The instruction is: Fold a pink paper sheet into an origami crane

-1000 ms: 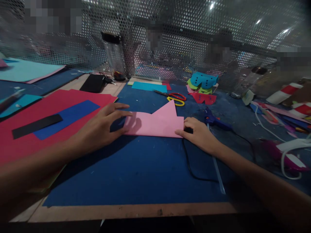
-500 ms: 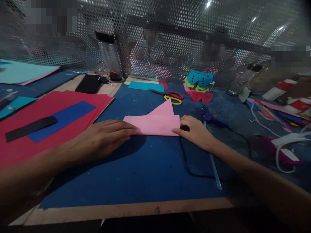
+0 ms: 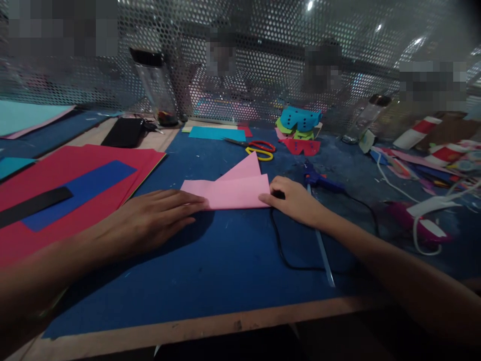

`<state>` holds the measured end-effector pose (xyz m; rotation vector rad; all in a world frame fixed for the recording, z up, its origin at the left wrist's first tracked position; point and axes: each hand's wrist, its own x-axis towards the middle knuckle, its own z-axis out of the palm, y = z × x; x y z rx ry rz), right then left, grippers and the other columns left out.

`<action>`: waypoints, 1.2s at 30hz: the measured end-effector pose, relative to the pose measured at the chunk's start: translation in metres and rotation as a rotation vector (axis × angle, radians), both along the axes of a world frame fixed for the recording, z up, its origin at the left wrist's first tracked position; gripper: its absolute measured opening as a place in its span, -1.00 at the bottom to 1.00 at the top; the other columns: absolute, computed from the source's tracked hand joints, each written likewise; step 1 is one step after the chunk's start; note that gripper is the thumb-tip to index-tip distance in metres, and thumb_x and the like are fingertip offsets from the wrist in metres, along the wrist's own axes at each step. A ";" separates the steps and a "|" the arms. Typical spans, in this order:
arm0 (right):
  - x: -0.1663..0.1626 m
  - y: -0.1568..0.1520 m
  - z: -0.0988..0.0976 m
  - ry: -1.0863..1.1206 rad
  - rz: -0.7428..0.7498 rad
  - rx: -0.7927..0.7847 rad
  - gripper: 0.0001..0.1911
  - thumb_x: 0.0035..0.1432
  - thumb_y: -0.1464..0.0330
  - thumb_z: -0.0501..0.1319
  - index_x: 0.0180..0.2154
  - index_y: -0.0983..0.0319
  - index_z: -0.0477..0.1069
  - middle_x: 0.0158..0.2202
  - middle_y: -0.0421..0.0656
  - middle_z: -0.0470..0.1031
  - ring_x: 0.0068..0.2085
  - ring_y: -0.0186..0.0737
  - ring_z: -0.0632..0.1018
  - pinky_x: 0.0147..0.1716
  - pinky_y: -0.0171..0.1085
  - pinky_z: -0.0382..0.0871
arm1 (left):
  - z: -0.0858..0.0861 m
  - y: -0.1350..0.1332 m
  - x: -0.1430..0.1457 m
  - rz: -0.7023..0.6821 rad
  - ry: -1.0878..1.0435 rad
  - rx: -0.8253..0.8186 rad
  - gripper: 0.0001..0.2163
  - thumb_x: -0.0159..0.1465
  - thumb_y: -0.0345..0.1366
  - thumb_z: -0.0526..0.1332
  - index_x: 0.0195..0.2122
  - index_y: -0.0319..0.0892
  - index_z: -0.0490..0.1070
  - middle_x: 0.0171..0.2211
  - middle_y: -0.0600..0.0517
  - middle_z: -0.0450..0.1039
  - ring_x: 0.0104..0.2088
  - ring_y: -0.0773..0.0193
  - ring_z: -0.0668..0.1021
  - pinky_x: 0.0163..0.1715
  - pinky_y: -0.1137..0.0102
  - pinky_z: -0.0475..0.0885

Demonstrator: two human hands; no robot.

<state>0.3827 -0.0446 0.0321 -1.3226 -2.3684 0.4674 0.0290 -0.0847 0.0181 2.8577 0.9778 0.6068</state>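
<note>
Folded pink sheet (image 3: 235, 194), long axis left to right, peaked flap (image 3: 246, 168) pointing away, my right hand (image 3: 295, 201) pinching one end, my left hand (image 3: 156, 215) unclenched, fingertips at the other

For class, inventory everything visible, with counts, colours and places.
Folded paper: one, pink, centre
Scissors: one, red and yellow handles, back
Mask cutouts: count unclear, multicoloured, back right
Sheets: several, red left, light blue far left
Strips: at least three, blue, black, light blue, left and back
Glue gun: one, blue, right
Stick: one, clear, right
Bottles: two, clear, back
Pouch: one, black, back left
Rolls: two, red and white, right
Scraps: uncounted, multicoloured, right
Unclear object: one, purple, right
Screen: one, grey, back
Tabletop: one, blue, underneath
Left hand: one, paper's left end
Right hand: one, paper's right end
</note>
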 end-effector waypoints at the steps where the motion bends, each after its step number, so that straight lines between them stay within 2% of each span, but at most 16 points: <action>1: 0.001 0.000 0.001 0.007 0.000 -0.012 -0.64 0.34 0.16 0.21 -0.46 0.20 0.32 -0.31 -0.14 0.43 -0.26 -0.19 0.44 -0.24 -0.21 0.27 | 0.000 0.000 0.000 -0.001 0.000 -0.001 -0.52 0.40 -0.29 0.21 0.33 0.20 0.33 0.21 0.08 0.51 0.12 0.05 0.58 0.16 0.16 0.44; 5: 0.001 0.000 0.000 -0.004 -0.007 -0.007 -0.76 0.31 0.26 0.25 -0.40 0.21 0.36 -0.27 -0.14 0.44 -0.24 -0.20 0.46 -0.23 -0.21 0.28 | 0.004 -0.002 -0.001 -0.022 0.023 0.031 -0.55 0.42 -0.32 0.19 0.32 0.12 0.35 0.21 0.06 0.50 0.13 0.10 0.57 0.17 0.21 0.42; 14: 0.002 0.002 -0.007 0.020 -0.010 0.035 -0.75 0.31 0.26 0.26 -0.40 0.22 0.36 -0.29 -0.15 0.40 -0.23 -0.21 0.45 -0.22 -0.22 0.27 | 0.011 -0.006 0.004 -0.014 0.174 0.101 -0.64 0.51 -0.34 0.08 0.29 -0.05 0.35 0.22 0.01 0.46 0.14 0.17 0.52 0.12 0.19 0.45; 19: 0.002 0.002 -0.009 0.048 -0.007 0.040 -0.74 0.29 0.25 0.29 -0.41 0.22 0.36 -0.28 -0.15 0.41 -0.24 -0.23 0.44 -0.22 -0.24 0.27 | 0.014 -0.005 0.003 -0.061 0.177 0.122 -0.65 0.53 -0.29 0.01 0.29 -0.05 0.34 0.21 0.01 0.49 0.13 0.13 0.54 0.07 0.16 0.49; 26: 0.002 0.003 -0.011 0.061 -0.007 0.060 -0.71 0.29 0.24 0.30 -0.43 0.22 0.36 -0.28 -0.16 0.40 -0.23 -0.23 0.43 -0.20 -0.24 0.26 | 0.012 -0.004 0.003 -0.042 0.167 0.095 -0.62 0.53 -0.24 0.01 0.32 0.02 0.32 0.21 0.02 0.49 0.14 0.13 0.54 0.10 0.15 0.49; 31: 0.002 0.004 -0.013 0.068 -0.004 0.067 -0.70 0.29 0.24 0.31 -0.44 0.23 0.36 -0.28 -0.17 0.39 -0.22 -0.23 0.43 -0.19 -0.24 0.27 | 0.011 -0.005 0.005 -0.048 0.176 0.135 -0.65 0.54 -0.23 -0.03 0.26 -0.02 0.38 0.18 0.01 0.51 0.09 0.14 0.57 0.04 0.19 0.51; 36: 0.002 0.004 -0.013 0.065 0.000 0.075 -0.70 0.28 0.24 0.33 -0.44 0.23 0.38 -0.29 -0.17 0.39 -0.22 -0.23 0.43 -0.20 -0.24 0.27 | 0.007 -0.004 0.004 -0.033 0.184 0.183 -0.62 0.53 -0.25 0.00 0.33 -0.10 0.29 0.23 -0.05 0.46 0.18 0.11 0.50 0.12 0.15 0.46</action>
